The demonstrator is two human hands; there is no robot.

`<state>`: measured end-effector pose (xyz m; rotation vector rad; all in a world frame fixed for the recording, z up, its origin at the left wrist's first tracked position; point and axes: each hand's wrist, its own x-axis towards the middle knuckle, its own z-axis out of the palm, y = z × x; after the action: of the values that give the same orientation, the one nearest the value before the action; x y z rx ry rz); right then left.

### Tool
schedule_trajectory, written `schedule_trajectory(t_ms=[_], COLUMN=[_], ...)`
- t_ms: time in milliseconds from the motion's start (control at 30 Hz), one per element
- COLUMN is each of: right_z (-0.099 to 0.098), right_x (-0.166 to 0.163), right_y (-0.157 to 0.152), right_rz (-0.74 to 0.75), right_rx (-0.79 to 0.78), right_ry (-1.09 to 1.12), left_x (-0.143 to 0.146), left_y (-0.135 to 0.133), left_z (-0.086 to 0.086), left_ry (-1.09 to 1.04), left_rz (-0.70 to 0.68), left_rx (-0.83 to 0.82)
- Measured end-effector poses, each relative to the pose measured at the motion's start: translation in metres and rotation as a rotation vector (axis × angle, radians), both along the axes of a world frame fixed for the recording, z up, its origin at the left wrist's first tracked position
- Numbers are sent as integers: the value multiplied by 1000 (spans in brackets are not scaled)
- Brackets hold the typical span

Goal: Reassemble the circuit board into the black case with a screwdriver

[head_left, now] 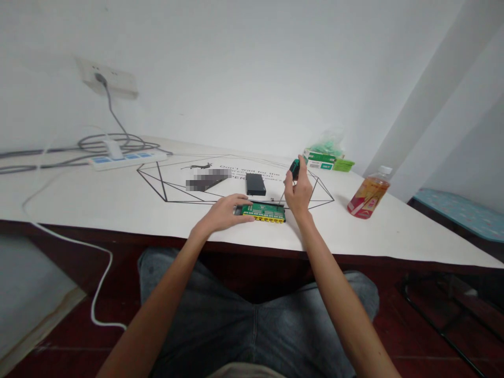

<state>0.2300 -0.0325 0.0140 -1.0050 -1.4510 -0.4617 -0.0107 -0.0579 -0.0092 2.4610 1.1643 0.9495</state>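
A green circuit board point(263, 211) with a row of yellow ports along its near side lies near the front edge of the table. My left hand point(227, 212) grips its left end, thumb on the near side and fingers on the far side. In my right hand point(298, 191) is a screwdriver point(294, 168) with a black and green handle. Its thin shaft slants down to the right end of the board; I cannot make out what the tip touches. Just behind the board lie a few tiny dark pieces point(272, 199), perhaps screws. Farther back rests a black box-shaped case point(255, 184).
A drink bottle point(369, 193) stands at the right. Green and white boxes point(325, 159) with a plastic bag are at the back. On the left lie a power strip point(128, 159) and coiled grey cables point(114, 140). A white cable point(104, 249) hangs over the front edge.
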Motion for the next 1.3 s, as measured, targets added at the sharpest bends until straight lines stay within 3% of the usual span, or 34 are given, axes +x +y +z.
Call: schedule_trajectory(t_ms=[633,800,1300], right_z=[0,0,0], right_x=[0,-1,0], right_y=[0,-1,0], right_rz=[2,-60,-17], right_rx=[11,29,16], right_ry=[-9,6,24], left_x=[1,1,0], left_y=[1,1,0], left_z=[0,-1,-1], left_ry=[-14,-14,-20], left_rz=[3,-5,-12], left_rx=[17,22,20])
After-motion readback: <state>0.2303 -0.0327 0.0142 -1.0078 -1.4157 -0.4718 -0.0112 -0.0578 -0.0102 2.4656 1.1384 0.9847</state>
